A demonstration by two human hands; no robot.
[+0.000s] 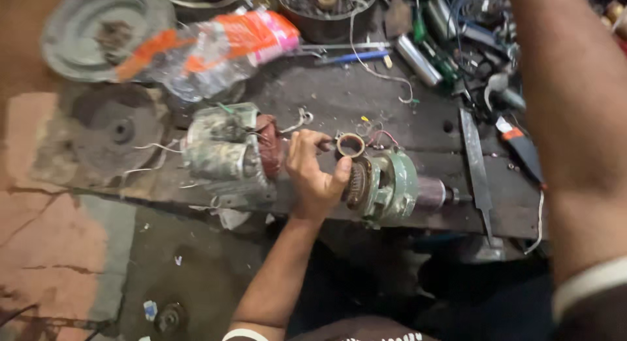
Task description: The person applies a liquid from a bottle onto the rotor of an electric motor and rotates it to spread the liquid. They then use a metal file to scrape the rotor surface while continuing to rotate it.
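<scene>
Left hand pinches brass ring above green motor end housing near surface's front edge; right hand's grip unseen; next needs square seating.

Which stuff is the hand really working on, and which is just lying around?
Being worked on:
left hand, gripping at the motor parts
ring by its fingertips
green motor end
motor body

Just lying about:
plastic bag
metal discs
flat blade
tool pile
blue pen

The right hand is out of view; only the arm shows.
</scene>
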